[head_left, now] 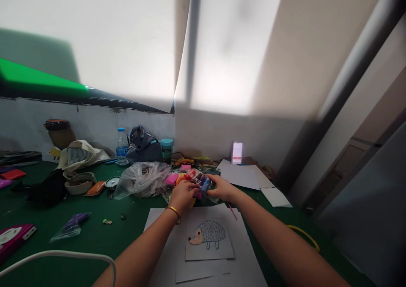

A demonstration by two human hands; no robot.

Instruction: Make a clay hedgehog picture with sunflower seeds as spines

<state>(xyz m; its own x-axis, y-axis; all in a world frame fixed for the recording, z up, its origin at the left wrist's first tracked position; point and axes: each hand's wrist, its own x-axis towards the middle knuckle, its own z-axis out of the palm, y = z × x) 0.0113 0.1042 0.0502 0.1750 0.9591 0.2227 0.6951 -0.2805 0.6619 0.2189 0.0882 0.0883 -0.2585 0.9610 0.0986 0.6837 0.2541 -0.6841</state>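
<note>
Both hands reach to a pile of small colourful packets (193,177) at the middle of the green table. My left hand (184,194), with a gold bangle at its wrist, rests on the packets from the left, its fingers bent over them. My right hand (219,187) has its fingers and thumb curved around the right side of the same pile. Nearer to me, a drawing of a hedgehog (211,233) lies on white sheets (165,232). A thin pink stick (232,211) lies beneath my right wrist.
A clear plastic bag (141,179), a water bottle (121,147), a dark blue bag (144,149) and a teal cup (166,149) stand left of the pile. White papers (241,175) lie at the back right. A white cable (63,253) crosses the lower left.
</note>
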